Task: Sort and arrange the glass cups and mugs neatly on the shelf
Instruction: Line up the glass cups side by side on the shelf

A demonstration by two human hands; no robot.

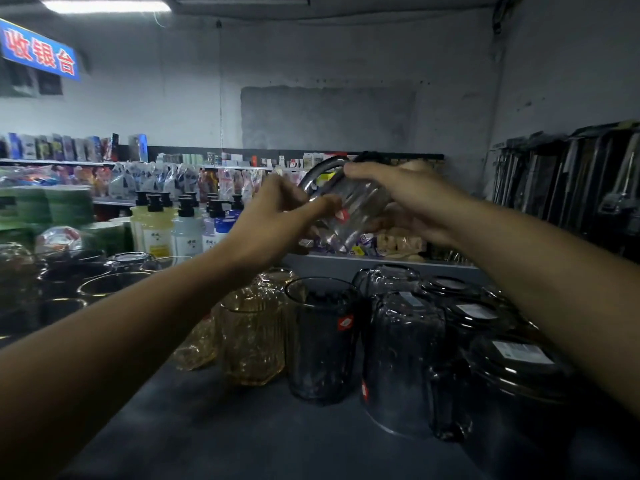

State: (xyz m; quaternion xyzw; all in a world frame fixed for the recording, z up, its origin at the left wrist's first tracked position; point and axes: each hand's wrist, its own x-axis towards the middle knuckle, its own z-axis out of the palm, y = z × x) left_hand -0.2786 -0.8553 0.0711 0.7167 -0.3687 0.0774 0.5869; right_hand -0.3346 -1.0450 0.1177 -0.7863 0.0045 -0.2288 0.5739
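— While amber glasses and dark cups stand on the shelf, where is the clear mug?
— Raised above them, tilted, held by both hands: left hand pinching its near side, right hand curled over the top.

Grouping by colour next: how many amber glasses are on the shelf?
3. The front amber glass stands beside a dark tumbler; the left amber glass sits under the left forearm; the rear amber glass is behind. The forearm may hide more.
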